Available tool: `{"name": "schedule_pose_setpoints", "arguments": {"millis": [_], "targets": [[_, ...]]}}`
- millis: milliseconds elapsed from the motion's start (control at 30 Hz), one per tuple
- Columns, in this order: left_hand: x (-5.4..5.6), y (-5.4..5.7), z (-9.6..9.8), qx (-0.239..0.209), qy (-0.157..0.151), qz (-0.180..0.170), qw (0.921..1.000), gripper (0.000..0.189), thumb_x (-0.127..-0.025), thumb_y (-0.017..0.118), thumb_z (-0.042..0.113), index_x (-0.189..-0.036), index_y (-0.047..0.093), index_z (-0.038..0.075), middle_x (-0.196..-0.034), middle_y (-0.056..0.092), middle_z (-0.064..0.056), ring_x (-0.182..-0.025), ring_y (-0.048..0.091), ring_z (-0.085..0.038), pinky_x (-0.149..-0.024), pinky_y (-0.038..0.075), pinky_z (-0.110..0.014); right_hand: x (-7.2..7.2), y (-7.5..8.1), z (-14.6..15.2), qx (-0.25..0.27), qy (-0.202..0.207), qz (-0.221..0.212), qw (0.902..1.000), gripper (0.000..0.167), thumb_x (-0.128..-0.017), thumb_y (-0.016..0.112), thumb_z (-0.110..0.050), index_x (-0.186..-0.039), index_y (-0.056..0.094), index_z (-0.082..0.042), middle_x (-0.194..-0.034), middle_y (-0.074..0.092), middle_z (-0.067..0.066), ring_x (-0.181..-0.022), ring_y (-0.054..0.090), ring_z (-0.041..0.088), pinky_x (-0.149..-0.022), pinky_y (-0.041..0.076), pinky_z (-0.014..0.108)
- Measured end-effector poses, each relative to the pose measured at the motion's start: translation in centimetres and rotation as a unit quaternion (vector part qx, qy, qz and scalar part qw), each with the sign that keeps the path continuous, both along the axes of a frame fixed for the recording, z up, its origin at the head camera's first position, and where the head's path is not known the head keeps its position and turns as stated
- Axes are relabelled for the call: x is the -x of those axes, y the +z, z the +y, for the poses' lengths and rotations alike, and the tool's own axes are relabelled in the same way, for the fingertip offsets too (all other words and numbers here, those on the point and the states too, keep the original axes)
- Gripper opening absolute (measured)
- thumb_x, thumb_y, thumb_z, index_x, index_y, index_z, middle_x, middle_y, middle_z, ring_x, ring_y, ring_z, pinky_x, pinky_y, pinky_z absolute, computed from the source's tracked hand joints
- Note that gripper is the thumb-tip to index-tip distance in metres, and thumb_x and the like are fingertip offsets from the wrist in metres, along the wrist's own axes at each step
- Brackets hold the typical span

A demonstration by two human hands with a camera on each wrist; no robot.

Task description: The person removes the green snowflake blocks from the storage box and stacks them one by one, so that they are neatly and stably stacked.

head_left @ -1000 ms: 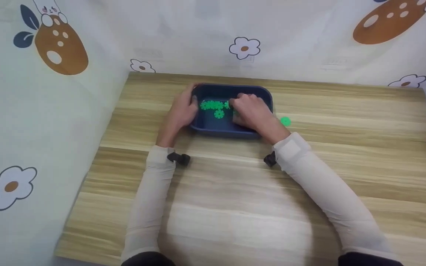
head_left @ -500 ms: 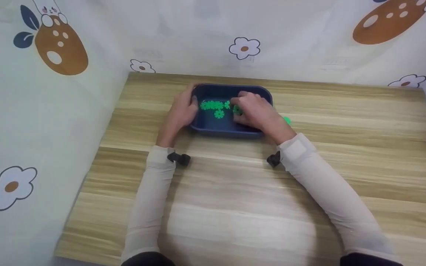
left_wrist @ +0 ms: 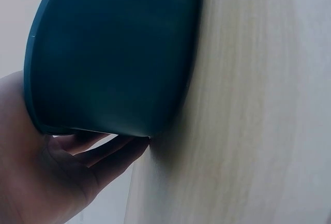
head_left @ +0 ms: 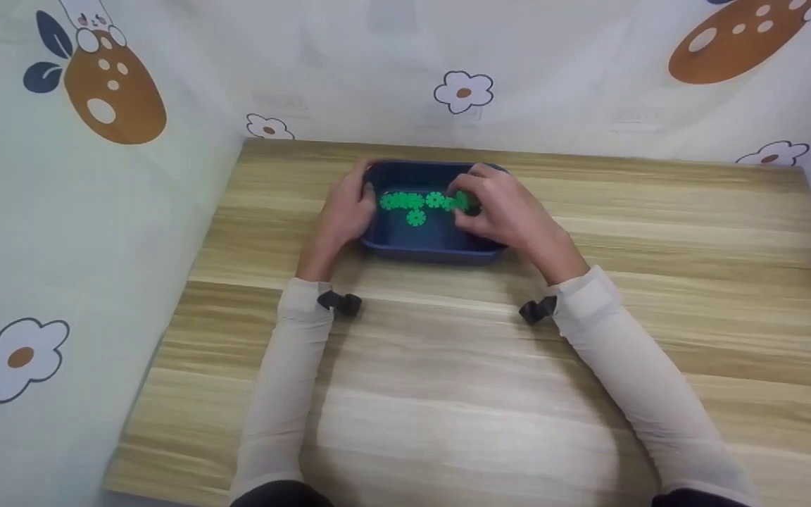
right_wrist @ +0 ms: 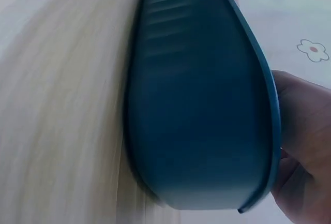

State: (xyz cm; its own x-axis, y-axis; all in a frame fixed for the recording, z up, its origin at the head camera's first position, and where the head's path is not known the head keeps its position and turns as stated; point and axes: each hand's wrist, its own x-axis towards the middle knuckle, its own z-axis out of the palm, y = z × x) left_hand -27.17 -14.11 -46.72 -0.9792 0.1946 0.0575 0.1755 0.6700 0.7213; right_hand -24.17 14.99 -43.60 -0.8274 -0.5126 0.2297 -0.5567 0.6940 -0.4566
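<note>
A dark blue rectangular basin (head_left: 428,252) stands near the back of the table. My left hand (head_left: 344,215) grips its left end, thumb over the rim and fingers along the outer wall, as the left wrist view also shows. Inside lies a row of overlapping green notched discs (head_left: 403,201), with another green disc (head_left: 416,218) just in front. My right hand (head_left: 507,211) reaches over the right end, thumb and fingers pinching a green disc (head_left: 461,201) beside others. In the right wrist view the basin's wall (right_wrist: 201,105) hides the fingertips.
The wood-grain table (head_left: 434,394) extends in front and to both sides. A patterned wall covering (head_left: 349,77) rises behind the basin and at the left. Black wrist cameras (head_left: 340,303) hang at the inner sides of both white sleeves.
My right hand has drawn back to the right, uncovering more green discs in the basin. The loose disc on the table right of the basin is now hidden behind it. My left hand stays put.
</note>
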Motion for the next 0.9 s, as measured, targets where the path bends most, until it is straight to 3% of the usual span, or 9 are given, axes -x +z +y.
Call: {"name": "schedule_pose_setpoints", "arguments": {"millis": [200, 567, 733, 900], "targets": [[-0.1, 0.0, 0.0, -0.004, -0.002, -0.003, 1.0000, 0.048, -0.111, 0.043, 0.010, -0.158, 0.048, 0.017, -0.159, 0.057, -0.014, -0.150, 0.053, -0.029, -0.128, 0.040, -0.049, -0.8, -0.2, 1.1, 0.019, 0.000, 0.018, 0.9997, 0.027, -0.094, 0.076, -0.020, -0.118, 0.078, -0.008, -0.113, 0.071, 0.014, -0.094, 0.068, 0.030, -0.082, 0.062, 0.042], [0.1, 0.0, 0.0, -0.005, -0.006, 0.010, 0.9999, 0.048, -0.109, 0.045, 0.009, -0.157, 0.049, 0.015, -0.155, 0.060, -0.015, -0.147, 0.056, -0.029, -0.127, 0.042, -0.048, -1.8, -0.1, 2.4, 0.053, -0.025, 0.003, 0.9983, 0.026, -0.093, 0.076, -0.020, -0.118, 0.077, -0.012, -0.114, 0.068, 0.008, -0.097, 0.069, 0.033, -0.085, 0.061, 0.040], [0.0, 0.0, 0.0, 0.000, -0.005, 0.005, 1.0000, 0.049, -0.110, 0.044, 0.011, -0.159, 0.048, 0.015, -0.158, 0.058, -0.015, -0.150, 0.053, -0.030, -0.128, 0.040, -0.049, -2.0, -0.3, 3.2, 0.070, -0.023, 0.001, 0.9973, 0.024, -0.093, 0.076, -0.018, -0.116, 0.076, -0.011, -0.111, 0.068, 0.009, -0.092, 0.067, 0.029, -0.078, 0.058, 0.038], [0.0, 0.1, 0.0, 0.001, -0.001, -0.010, 0.9999, 0.048, -0.111, 0.043, 0.013, -0.159, 0.047, 0.017, -0.160, 0.056, -0.014, -0.151, 0.052, -0.028, -0.129, 0.040, -0.049, -2.2, -0.4, 4.3, 0.088, -0.020, 0.007, 0.9959, 0.023, -0.093, 0.076, -0.014, -0.115, 0.075, -0.008, -0.112, 0.069, 0.010, -0.095, 0.071, 0.029, -0.083, 0.063, 0.044]]}}
